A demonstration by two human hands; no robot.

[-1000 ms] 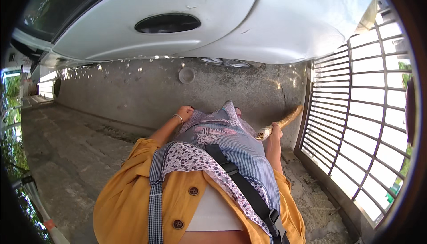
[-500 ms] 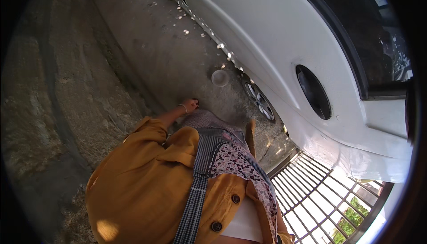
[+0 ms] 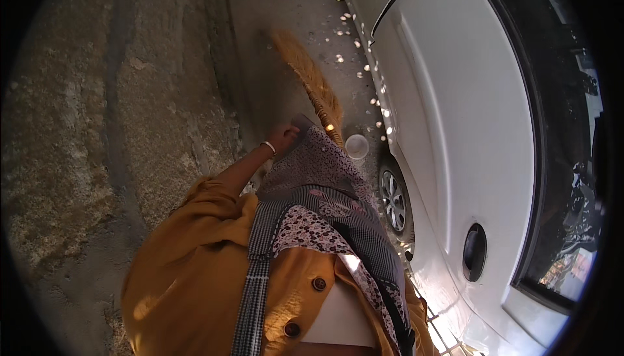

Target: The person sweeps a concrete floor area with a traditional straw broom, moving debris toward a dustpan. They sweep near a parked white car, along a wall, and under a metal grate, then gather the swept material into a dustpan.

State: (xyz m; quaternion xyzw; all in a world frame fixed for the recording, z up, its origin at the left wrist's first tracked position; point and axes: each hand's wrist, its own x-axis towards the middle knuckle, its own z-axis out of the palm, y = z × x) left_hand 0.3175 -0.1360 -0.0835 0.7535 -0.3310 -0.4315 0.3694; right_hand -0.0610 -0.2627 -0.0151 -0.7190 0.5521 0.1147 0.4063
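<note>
With my broom (image 3: pixel 313 86) out beside the car (image 3: pixel 465 109), work looks underway, the remainder unclear, my left hand (image 3: pixel 284 137) too blurred to tell its grip, my right hand hidden.

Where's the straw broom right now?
In the head view, the straw broom is upper centre, beyond the apron, left of the white car and up-left of the round bowl.

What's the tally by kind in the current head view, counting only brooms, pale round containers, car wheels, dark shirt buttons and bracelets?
Broom: 1
Pale round container: 1
Car wheel: 1
Dark shirt buttons: 2
Bracelet: 1
Total: 6
</note>
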